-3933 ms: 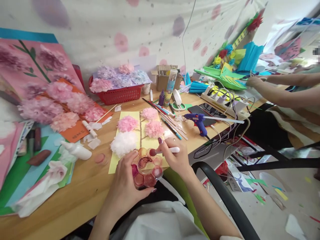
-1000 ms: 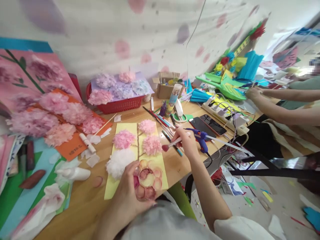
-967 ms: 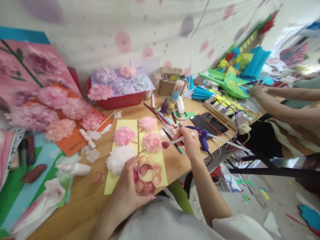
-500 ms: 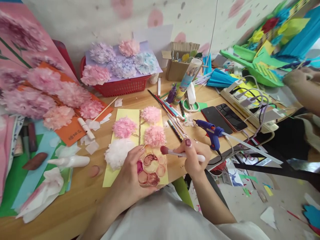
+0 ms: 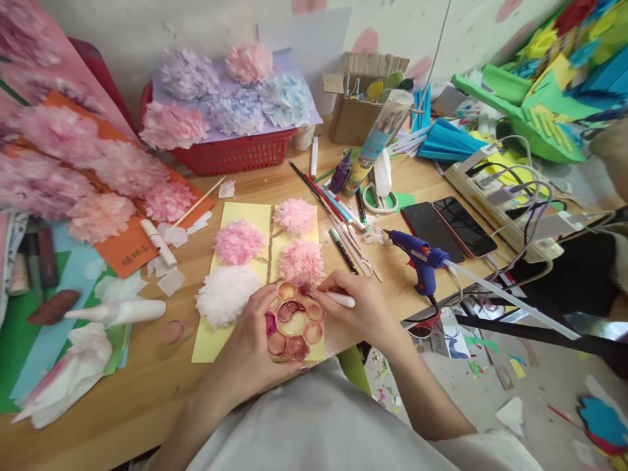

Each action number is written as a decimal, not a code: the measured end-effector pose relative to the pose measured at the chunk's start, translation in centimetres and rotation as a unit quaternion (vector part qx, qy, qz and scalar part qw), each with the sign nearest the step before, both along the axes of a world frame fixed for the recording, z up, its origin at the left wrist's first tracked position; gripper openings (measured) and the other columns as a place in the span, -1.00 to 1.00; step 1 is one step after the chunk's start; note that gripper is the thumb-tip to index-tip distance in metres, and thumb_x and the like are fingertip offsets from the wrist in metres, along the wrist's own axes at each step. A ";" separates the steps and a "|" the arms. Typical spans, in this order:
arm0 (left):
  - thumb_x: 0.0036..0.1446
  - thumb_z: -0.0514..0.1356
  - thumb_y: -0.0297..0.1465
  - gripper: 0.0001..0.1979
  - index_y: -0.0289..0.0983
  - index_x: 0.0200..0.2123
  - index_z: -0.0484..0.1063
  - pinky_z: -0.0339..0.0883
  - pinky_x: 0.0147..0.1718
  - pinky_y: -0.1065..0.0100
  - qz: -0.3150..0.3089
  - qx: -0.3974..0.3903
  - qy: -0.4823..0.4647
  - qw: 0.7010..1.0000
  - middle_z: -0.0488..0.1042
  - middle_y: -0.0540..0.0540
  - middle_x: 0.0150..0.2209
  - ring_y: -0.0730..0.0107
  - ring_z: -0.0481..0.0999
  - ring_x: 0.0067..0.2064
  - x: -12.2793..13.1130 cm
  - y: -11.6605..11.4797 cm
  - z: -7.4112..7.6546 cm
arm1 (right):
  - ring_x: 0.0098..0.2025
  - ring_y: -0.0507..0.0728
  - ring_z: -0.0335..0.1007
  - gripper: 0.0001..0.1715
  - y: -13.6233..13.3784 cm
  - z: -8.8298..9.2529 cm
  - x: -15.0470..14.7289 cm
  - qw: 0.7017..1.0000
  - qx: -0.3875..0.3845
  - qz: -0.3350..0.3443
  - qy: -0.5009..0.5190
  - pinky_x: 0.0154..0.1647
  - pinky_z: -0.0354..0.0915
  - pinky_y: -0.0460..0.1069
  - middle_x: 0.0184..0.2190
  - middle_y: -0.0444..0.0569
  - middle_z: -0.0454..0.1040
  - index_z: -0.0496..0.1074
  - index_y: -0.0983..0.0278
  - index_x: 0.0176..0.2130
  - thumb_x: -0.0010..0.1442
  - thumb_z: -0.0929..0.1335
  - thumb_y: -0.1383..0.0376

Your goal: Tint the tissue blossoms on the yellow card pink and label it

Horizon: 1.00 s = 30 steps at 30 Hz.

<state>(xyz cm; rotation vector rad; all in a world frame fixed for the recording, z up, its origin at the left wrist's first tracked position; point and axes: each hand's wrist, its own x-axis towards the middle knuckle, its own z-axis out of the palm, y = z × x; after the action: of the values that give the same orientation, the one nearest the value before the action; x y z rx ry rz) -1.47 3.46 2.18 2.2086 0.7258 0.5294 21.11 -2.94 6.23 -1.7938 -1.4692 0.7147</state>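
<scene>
My left hand (image 5: pixel 252 337) grips a round paint palette (image 5: pixel 297 324) by its left side; its wells hold pink, red and brown stains. In my right hand (image 5: pixel 360 307) is a makeup-style brush (image 5: pixel 341 299) with a white handle. Its dark reddish head is over the palette's upper right wells; whether it touches is unclear. Behind the palette lies a yellow sheet (image 5: pixel 209 343) carrying a drawn brown stem. On that sheet are a white tissue-paper flower (image 5: pixel 228 294) and several pink ones, among them a pink flower (image 5: pixel 239 242) above the white one.
A blue glue gun (image 5: pixel 419 258) and two phones (image 5: pixel 464 226) lie to the right, near a power strip (image 5: pixel 505 212). Pencils and brushes lie beyond my right hand. A white squeeze bottle (image 5: pixel 122 311) lies left. A red basket (image 5: pixel 235 156) with paper flowers stands behind. Another person's arm (image 5: pixel 611 154) shows far right.
My right hand has moved left and brought the brush head over the palette. My left hand still holds the palette. The whole view has shifted slightly.
</scene>
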 end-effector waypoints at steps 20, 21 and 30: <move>-0.13 0.47 -0.35 0.12 -0.14 0.37 -0.13 0.33 0.21 -0.19 0.010 0.031 -0.028 0.999 0.20 -0.36 0.28 -0.13 0.28 0.31 0.2 0.0 -0.3 | -0.30 0.08 0.50 -0.82 0.0 -0.2 0.1 0.991 0.054 0.104 0.069 -0.29 0.34 -0.06 -0.38 -0.03 0.57 0.61 0.23 -0.29 0.31 0.37 0.35; -0.12 0.46 -0.35 0.10 -0.14 0.37 -0.12 0.34 0.20 -0.19 0.013 0.034 -0.034 0.999 0.21 -0.36 0.28 -0.13 0.29 0.31 0.2 -0.1 -0.5 | -0.32 0.08 0.51 -0.84 0.0 -0.2 0.1 0.990 0.057 0.094 0.086 -0.30 0.35 -0.06 -0.39 -0.03 0.59 0.61 0.22 -0.30 0.29 0.39 0.32; -0.18 0.50 -0.29 0.15 -0.20 0.38 -0.10 0.43 0.10 -0.20 0.005 0.079 -0.037 0.996 0.24 -0.42 0.26 -0.17 0.37 0.25 -0.8 0.5 -2.1 | -0.65 0.00 0.26 -0.48 5.2 1.2 3.7 0.956 0.063 -0.246 0.144 -0.56 0.14 -0.10 -0.73 -0.17 0.34 0.42 0.27 -0.53 0.32 0.31 0.02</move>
<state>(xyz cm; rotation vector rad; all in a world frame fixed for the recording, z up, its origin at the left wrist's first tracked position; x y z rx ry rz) -2.25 3.96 0.04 2.3172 0.6769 0.6919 24.77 2.27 7.39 -1.7674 -0.8110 0.5778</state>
